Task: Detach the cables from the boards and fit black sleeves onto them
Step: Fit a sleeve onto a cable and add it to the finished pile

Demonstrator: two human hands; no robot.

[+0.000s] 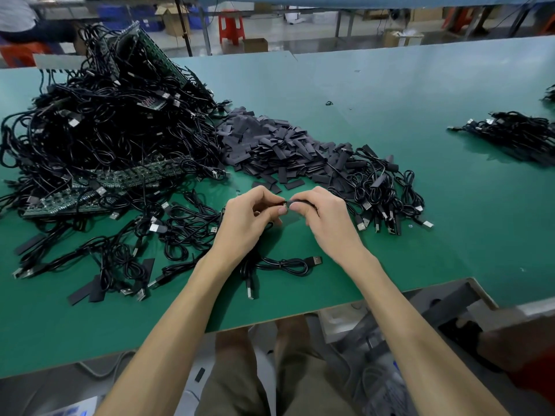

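Two hands meet just above the green table (390,94), close to its near edge, with their fingertips almost touching. The left hand (252,211) has its fingers curled in, and thumb and forefinger pinch the small metal tip of a cable (284,203). The right hand (322,214) is curled the same way and pinches a black sleeve (300,201) whose end meets that tip; how far the tip is inside the sleeve I cannot tell. Under the left wrist lies a loose coil of cable (279,263), its USB plug pointing right, though whether it is the same lead as the one being held is hidden by the hand. Behind the hands a grey-black pile of sleeves (270,145) spreads across the middle of the table. Left of that rises a big heap of cables (99,124) tangled around green boards (126,177), some boards lying flat at its foot and others leaning up at the back. Right of the sleeves sits a smaller cluster of coiled cables (384,190), several with a sleeve already on. Well apart, at the far right, is another cable bundle (516,133). Beyond the table stands a red stool (230,25).
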